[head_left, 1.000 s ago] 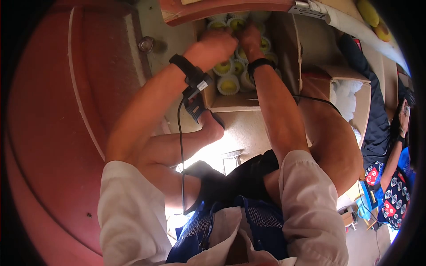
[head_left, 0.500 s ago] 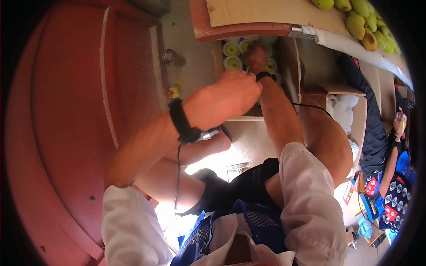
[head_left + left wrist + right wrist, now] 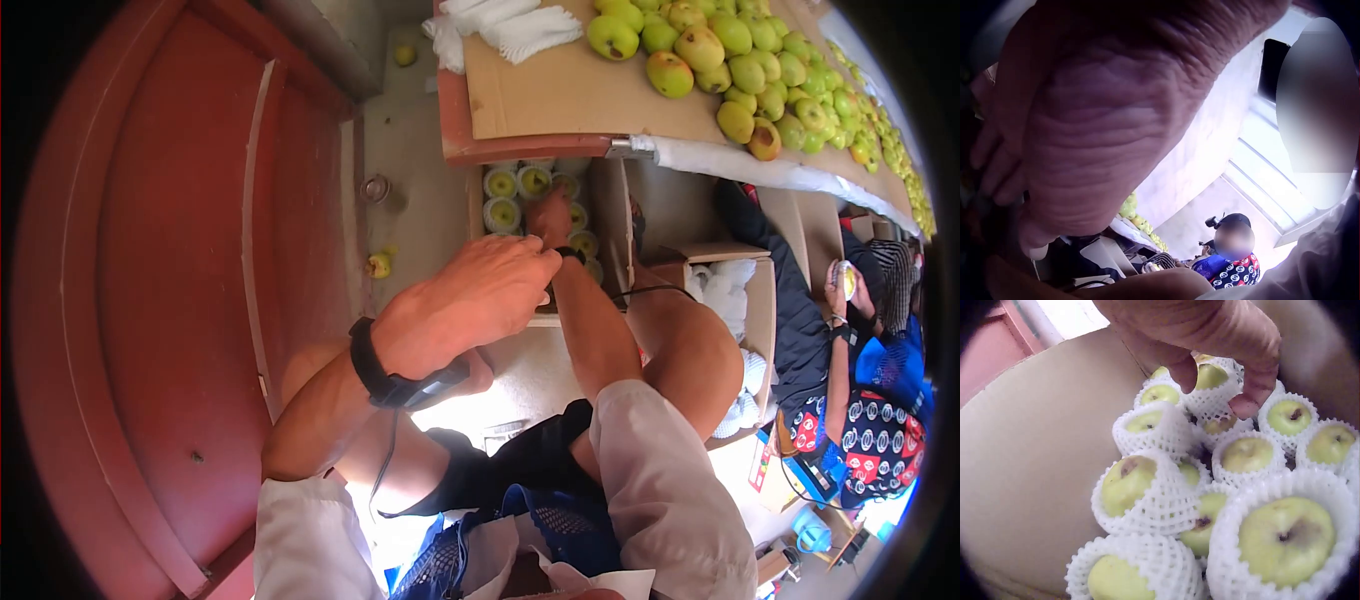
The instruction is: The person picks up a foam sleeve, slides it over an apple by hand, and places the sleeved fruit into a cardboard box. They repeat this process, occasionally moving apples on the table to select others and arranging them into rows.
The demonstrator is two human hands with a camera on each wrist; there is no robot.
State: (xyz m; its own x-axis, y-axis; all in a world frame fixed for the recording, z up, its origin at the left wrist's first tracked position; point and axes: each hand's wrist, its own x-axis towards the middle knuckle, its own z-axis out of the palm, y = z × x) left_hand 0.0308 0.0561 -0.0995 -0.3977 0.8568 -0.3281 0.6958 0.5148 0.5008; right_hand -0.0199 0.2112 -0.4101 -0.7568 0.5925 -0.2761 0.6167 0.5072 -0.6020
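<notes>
My right hand [image 3: 549,215] reaches down into a cardboard box [image 3: 1041,425] of green apples, each in a white foam net. In the right wrist view, its fingers and thumb hang spread over a netted green apple [image 3: 1211,376] near the back. My left hand [image 3: 465,300] is at the right wrist, its fingers bent against the black wristband [image 3: 572,253]. From the left wrist view, the left fingers [image 3: 999,165] and thumb lie on either side of something dark and shadowed there. A larger netted apple [image 3: 1286,540] sits nearest that right camera.
A table [image 3: 535,95] overhangs the box, with loose green apples [image 3: 745,72] and empty foam nets [image 3: 525,32] on it. Another box [image 3: 745,300] of white nets stands to the right. A bitten-looking fruit [image 3: 379,265] lies on the floor. Another person [image 3: 870,430] works at right.
The left hand has drawn back from the apples to the right wrist. The right hand stays in the box. The head view has shifted, showing more of the tabletop.
</notes>
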